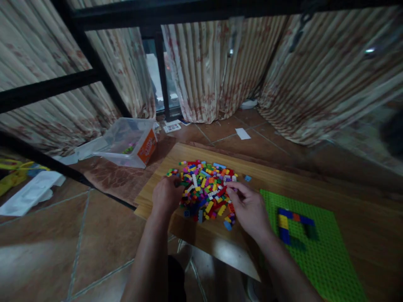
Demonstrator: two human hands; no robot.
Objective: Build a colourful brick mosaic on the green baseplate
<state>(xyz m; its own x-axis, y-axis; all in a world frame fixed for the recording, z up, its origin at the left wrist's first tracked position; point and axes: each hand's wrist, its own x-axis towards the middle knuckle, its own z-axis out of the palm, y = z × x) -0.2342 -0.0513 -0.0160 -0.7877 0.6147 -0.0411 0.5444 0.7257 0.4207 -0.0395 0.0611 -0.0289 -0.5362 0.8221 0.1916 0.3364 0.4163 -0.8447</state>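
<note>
A spread-out pile of colourful toy building bricks lies on the wooden table. At the pile's left edge is my left hand, its thumb and index finger slightly apart beside dark green bricks. The other fingers are curled and partly hidden. Over the pile's right side, my right hand has its thumb and fingertips drawn together in a pinch; whatever is between them is too small to make out. To the right of that hand lies a green baseplate, bearing a partial outline of blue, yellow and red-orange bricks.
The wooden table has a near edge in front of me. A clear plastic box with an orange label stands beyond its left end. White moulded trays lie on the tiled floor at left. Striped curtains hang behind.
</note>
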